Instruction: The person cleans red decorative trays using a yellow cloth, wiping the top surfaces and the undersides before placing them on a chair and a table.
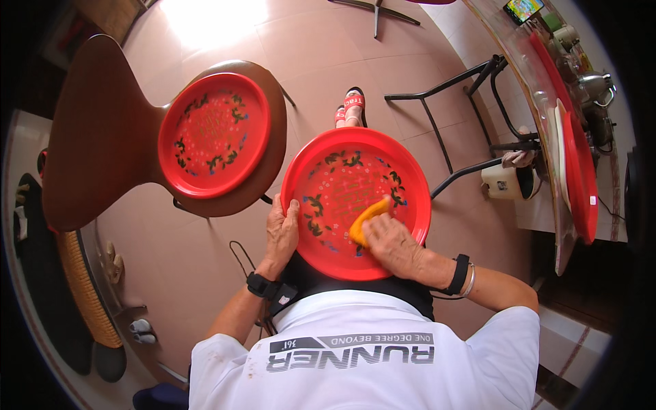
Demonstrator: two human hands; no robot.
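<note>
A round red tray (353, 205) with a printed floral ring and a patterned centre lies over my lap. My left hand (283, 230) grips its rim at the left, thumb on the upper side. In my right hand (392, 243) is a bunched yellow-orange cloth (370, 220), pressed on the tray's inner surface right of the middle; the cloth is slightly blurred. Another red tray with a like pattern (214, 135) rests on the seat of a brown chair to the left.
The brown chair (97, 133) stands at the left. At the right, a table (546, 120) carries a red tray (579, 179), a metal kettle (594, 87) and a phone (523, 9). Below are black metal legs (435, 95) and a pale bin (502, 183).
</note>
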